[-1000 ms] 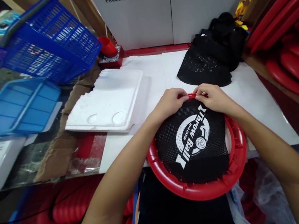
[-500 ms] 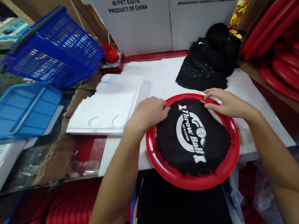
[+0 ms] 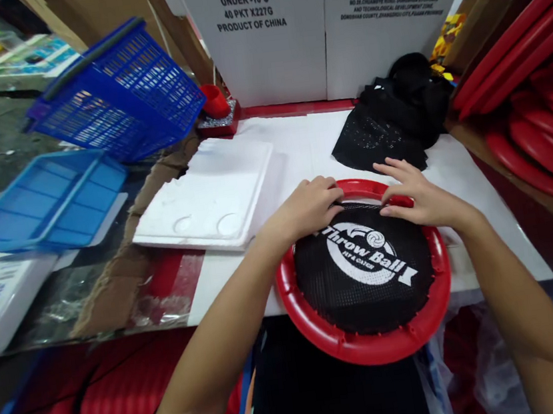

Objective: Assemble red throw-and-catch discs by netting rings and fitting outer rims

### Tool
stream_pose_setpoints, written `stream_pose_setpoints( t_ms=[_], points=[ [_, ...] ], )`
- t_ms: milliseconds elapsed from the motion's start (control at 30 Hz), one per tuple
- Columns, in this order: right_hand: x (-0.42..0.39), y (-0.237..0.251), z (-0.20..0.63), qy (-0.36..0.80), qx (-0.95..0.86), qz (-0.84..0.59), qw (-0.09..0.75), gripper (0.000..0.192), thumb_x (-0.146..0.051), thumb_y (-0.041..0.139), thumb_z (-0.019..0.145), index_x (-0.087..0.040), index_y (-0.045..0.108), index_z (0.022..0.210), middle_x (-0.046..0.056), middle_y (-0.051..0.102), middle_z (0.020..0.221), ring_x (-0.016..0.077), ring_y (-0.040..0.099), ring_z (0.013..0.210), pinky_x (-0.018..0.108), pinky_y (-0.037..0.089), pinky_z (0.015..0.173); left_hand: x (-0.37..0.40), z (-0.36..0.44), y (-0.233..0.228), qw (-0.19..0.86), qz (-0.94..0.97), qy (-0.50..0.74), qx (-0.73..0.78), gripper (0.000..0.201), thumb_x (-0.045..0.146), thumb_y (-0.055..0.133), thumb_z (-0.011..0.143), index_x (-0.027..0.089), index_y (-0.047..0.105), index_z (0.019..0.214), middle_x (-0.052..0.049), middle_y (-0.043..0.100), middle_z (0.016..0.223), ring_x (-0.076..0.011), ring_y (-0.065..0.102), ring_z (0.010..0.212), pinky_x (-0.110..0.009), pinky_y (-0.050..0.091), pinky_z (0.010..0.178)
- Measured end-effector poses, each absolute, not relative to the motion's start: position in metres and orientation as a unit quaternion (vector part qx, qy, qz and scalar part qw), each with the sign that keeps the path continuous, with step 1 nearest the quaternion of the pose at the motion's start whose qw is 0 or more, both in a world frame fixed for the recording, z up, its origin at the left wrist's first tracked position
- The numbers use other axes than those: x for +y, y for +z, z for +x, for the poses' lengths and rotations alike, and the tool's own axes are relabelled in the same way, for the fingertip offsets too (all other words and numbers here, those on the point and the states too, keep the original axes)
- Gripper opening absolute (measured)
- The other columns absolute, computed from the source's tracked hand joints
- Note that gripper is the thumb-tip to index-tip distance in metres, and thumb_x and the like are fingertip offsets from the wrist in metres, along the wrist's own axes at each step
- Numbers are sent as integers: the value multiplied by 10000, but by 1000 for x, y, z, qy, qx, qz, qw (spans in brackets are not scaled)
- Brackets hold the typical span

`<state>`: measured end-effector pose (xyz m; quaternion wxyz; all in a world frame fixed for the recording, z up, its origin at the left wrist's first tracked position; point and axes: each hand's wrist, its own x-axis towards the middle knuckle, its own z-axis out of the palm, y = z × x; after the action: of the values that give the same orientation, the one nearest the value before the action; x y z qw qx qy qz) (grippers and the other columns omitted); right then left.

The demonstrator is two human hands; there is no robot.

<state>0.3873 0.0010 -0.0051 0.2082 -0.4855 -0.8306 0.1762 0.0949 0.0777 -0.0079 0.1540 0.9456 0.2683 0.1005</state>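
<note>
A round red plastic ring [image 3: 316, 326] with a black mesh [image 3: 354, 305] across it lies at the table's front edge, partly overhanging. The mesh carries a white "Throw Ball" print, now slanting down to the right. My left hand [image 3: 309, 208] is closed at the upper left, its fingers and thumb pinching the mesh edge by the ring. At the upper right, my right hand [image 3: 414, 197] has its fingers spread over the ring, thumb touching the mesh. Between the hands a narrow gap shows between mesh and ring. The fingertips' undersides are hidden.
Left of the ring lies a white foam board [image 3: 204, 195]. Black mesh pieces [image 3: 387, 119] are heaped behind. Stacked red rings [image 3: 544, 134] stand at right. A blue basket [image 3: 127, 98] and a light-blue tray [image 3: 49, 201] are at left; a white carton [image 3: 278, 52] stands at the back.
The ring and mesh have turned counterclockwise, so the print went from nearly upright to a slant. My left hand has shifted right along the rim; the right hand's fingers have spread more.
</note>
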Motion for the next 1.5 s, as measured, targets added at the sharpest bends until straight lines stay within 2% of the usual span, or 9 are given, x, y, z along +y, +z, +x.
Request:
stream_pose_setpoints(
  t_ms=[300,467,633,867,933,1033,1100,1267,1500],
  points=[
    [2,-8,384,290,-777,-494,261,142,-386,690,974,-270,726,900,53,706,1432,301,653,1331,565,470,1183,85,80,-3,308,881,196,302,163,279,622,980,233,777,962,-55,777,995,-211,689,917,-369,508,894],
    [4,-7,390,345,-733,-521,268,222,-458,735,937,-246,723,874,59,631,1538,327,616,1385,568,475,1175,95,80,-14,394,817,241,346,142,301,686,943,236,805,903,-35,812,937,-192,719,874,-350,530,869],
    [4,-7,392,345,-767,-499,206,262,-487,753,926,-318,812,1117,28,487,1686,341,391,1603,575,279,1337,100,77,-21,441,788,252,348,163,356,716,925,229,817,903,-49,818,935,-202,721,896,-366,550,870],
    [6,-9,393,431,-667,-533,292,283,-473,843,840,-220,723,799,61,609,1580,352,615,1390,569,423,1215,106,74,-21,462,779,243,346,153,323,733,912,196,818,906,-66,808,924,-184,702,845,-344,543,826],
    [8,-12,394,462,-628,-535,325,297,-472,847,833,-203,725,794,90,649,1530,351,644,1343,546,451,1178,106,74,-23,471,771,260,341,204,286,736,911,191,816,1072,-55,792,898,-173,692,821,-331,545,809],
    [10,-16,395,468,-607,-538,351,251,-434,812,863,-199,738,811,100,698,1459,339,653,1320,515,462,1145,105,77,-30,485,755,295,329,556,216,741,908,211,658,1458,-18,762,850,-155,675,777,-309,551,783],
    [12,-17,395,439,-624,-546,347,222,-410,774,888,-205,735,813,91,707,1443,329,665,1286,509,471,1118,102,80,-34,467,758,308,335,599,193,742,911,220,628,1498,-20,768,868,-155,680,785,-309,560,796],
    [16,-16,389,346,-697,-554,294,256,-393,639,959,-212,699,788,82,712,1417,309,665,1241,492,482,1079,95,82,-36,350,801,314,371,302,208,740,938,219,796,1234,-56,820,949,-185,716,839,-369,575,910],
    [20,-21,377,171,-751,-575,275,187,-230,567,960,-210,670,806,103,779,1091,273,707,997,440,531,923,89,85,-20,205,894,272,290,248,128,576,985,217,788,1078,-78,766,1143,-228,667,1084,-411,529,1019]
  ],
)
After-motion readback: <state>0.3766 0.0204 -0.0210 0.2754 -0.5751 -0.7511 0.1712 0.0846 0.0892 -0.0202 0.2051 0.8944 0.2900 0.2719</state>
